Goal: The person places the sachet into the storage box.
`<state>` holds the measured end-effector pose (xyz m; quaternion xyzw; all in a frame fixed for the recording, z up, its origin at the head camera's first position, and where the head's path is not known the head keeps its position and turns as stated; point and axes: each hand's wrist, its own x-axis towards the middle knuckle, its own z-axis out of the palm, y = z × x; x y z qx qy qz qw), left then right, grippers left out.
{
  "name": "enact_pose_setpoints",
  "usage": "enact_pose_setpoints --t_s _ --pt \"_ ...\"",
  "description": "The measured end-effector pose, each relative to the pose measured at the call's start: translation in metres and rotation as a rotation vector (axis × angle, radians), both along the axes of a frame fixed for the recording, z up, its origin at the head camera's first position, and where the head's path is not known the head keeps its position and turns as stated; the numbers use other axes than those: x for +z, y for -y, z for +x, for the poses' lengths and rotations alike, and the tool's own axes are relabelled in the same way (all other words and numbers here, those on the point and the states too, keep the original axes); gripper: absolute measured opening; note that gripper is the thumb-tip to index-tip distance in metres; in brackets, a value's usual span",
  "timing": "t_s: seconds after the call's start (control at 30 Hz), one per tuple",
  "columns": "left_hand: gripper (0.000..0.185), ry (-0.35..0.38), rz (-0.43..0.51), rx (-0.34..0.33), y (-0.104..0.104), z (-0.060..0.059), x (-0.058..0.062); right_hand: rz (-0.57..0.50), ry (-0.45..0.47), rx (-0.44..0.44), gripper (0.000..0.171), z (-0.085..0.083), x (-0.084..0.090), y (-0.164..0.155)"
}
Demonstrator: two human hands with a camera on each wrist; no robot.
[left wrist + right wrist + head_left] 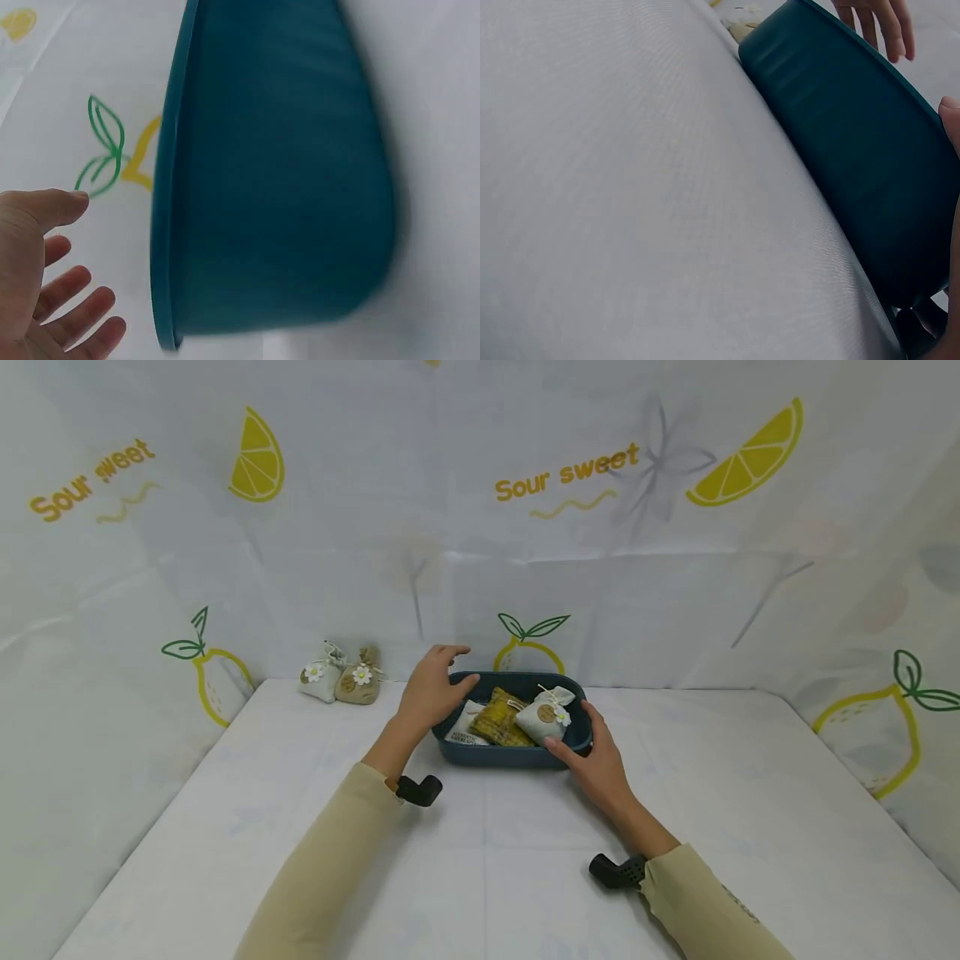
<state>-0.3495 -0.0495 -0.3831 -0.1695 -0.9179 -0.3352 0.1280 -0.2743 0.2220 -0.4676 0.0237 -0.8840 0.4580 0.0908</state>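
Observation:
A dark blue plastic basket point(502, 757) stands on the table near the back. Inside it lie a white packet with print point(467, 724), a yellow-brown patterned sachet point(498, 718) and a pale drawstring sachet point(545, 717) with a flower. My right hand point(602, 766) grips the basket's right end, thumb at the front rim and fingers along the outer side. Over the left end my left hand point(432, 692) hovers with fingers spread, holding nothing. In the left wrist view, the left hand point(56, 277) is apart from the basket wall point(277, 172).
Behind and left of the basket, a pale drawstring sachet point(321, 675) and a brown one point(358, 679) stand side by side. A white cloth point(525, 852) covers the table. Lemon-printed white curtain point(360, 552) hangs right behind the table's back edge.

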Motion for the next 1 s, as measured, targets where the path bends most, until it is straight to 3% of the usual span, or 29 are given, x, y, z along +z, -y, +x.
enact_pose_setpoints --t_s 0.2,0.37,0.43,0.63,0.77,0.87,1.0 --pt "0.06 0.007 0.093 0.014 0.035 -0.003 0.004 0.004 0.012 -0.013 0.092 0.003 0.001 -0.001" --pt "0.063 -0.01 0.182 0.113 0.058 -0.007 0.001 0.009 0.02 -0.021 0.093 0.005 0.002 -0.002" --pt "0.064 -0.008 0.179 0.146 0.065 -0.01 -0.001 0.01 0.024 -0.022 0.093 0.006 0.002 -0.002" --pt "0.066 -0.03 0.136 0.158 0.078 -0.021 -0.004 0.002 0.017 -0.014 0.091 0.006 0.004 -0.001" --pt "0.064 -0.063 0.104 0.213 0.092 -0.028 -0.012 -0.001 0.011 -0.001 0.091 0.004 0.004 0.0" --pt "0.062 -0.073 0.135 0.225 0.103 -0.035 -0.022 0.001 0.012 -0.003 0.091 0.003 0.003 0.001" --pt "0.067 -0.015 0.111 0.232 0.116 -0.043 -0.037 0.0 0.01 -0.006 0.092 0.003 0.002 0.002"
